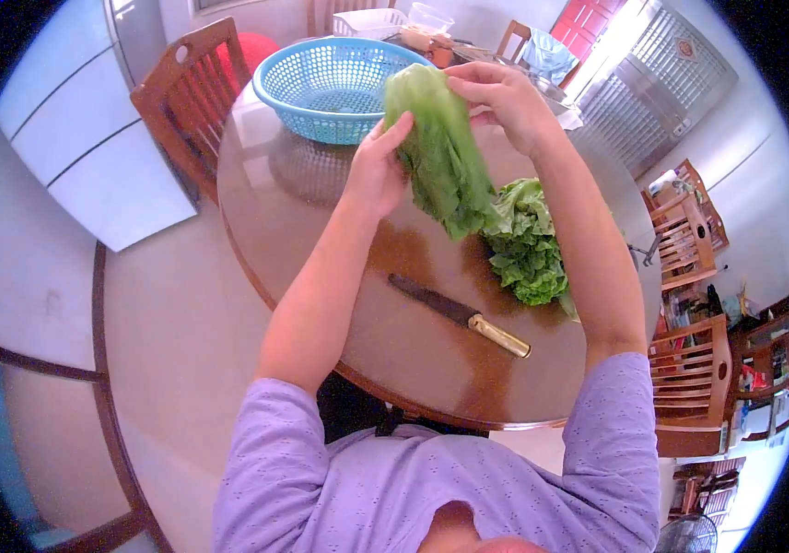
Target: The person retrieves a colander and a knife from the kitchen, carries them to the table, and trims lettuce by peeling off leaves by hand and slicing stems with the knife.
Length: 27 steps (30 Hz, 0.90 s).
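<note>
Both hands hold a head of leafy green lettuce up above the table, its pale stem end toward the top and its darker leaves hanging down. My left hand grips its left side, thumb across the front. At the upper right, my right hand pinches the stem end between thumb and fingers. More lettuce lies on the table below my right forearm, partly hidden by it. A knife with a dark blade and a gold-coloured handle rests nearer to me, its handle pointing right.
A blue perforated plastic basket stands at the back left of the round brown table. White and clear containers are behind it. Wooden chairs surround the table, several along the right.
</note>
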Tool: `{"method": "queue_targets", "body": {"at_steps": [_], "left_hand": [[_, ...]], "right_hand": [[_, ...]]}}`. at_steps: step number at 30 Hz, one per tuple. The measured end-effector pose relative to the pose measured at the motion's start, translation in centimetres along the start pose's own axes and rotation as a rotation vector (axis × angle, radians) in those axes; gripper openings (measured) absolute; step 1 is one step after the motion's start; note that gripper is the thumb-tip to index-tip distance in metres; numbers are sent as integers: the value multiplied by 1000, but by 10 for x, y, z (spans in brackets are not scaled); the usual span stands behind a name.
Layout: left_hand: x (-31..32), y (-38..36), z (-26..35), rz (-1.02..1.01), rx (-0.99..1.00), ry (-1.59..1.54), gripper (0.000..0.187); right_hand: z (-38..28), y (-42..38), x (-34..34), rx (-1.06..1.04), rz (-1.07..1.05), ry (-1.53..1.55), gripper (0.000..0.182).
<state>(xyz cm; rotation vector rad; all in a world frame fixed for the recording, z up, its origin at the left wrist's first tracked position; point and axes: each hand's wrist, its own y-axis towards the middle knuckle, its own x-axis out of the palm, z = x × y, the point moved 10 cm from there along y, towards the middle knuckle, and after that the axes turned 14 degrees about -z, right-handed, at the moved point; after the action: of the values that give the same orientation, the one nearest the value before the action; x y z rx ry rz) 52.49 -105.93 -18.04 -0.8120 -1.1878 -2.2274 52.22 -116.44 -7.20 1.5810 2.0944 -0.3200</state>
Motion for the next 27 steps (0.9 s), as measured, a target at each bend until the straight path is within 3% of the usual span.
{"method": "queue_targets", "body": {"at_steps": [6,9,12,13,16,20,21,24,27], "left_hand": [[-1,-4,5,114,83,102,62],[-6,-5,6,154,94,174,64],[-6,-8,8,226,93,214,64],[-3,-10,7,245,80,206,62],[-2,-1,-3,125,24,42,52],[16,4,-3,-9,3,-14,42],[16,3,-5,10,-18,3,41],[14,0,-10,31,-72,12,40],[18,2,-14,-26,-109,-46,40]], "right_hand": [[33,4,6,107,-56,177,36],[21,-10,12,67,-45,246,51],[-5,-47,29,-30,68,-87,71],[14,-46,27,-33,76,-268,88],[31,-60,25,-55,149,-30,87],[51,-82,17,-32,216,576,67],[54,-86,18,-42,219,682,55],[65,-100,19,-98,222,986,45],[61,-119,2,-170,321,1056,39]]}}
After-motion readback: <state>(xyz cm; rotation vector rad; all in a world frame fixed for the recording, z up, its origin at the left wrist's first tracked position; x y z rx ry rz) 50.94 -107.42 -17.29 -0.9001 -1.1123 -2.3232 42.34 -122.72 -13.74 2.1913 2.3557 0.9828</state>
